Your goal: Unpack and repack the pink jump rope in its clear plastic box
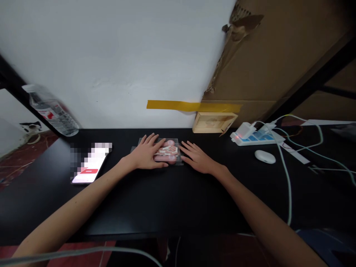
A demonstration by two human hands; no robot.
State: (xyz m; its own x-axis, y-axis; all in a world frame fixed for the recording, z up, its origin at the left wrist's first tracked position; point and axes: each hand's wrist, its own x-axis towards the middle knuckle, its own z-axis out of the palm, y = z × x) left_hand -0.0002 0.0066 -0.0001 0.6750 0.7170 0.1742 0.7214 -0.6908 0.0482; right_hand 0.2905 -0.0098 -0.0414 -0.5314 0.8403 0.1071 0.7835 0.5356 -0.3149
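Observation:
A clear flat plastic box (pixel 169 151) with pink and white small pieces inside lies on the black table (pixel 167 200), near the wall. My left hand (pixel 147 154) rests flat on the box's left half, fingers stretched out. My right hand (pixel 196 157) lies flat on the table, fingers spread, touching the box's right edge. Neither hand grips anything.
A phone (pixel 89 167) with a lit screen lies left of the box. A plastic water bottle (pixel 51 111) stands at the back left. At the right are a small wooden box (pixel 214 122), a power strip (pixel 257 137) with white cables, and a white earbud case (pixel 265 156).

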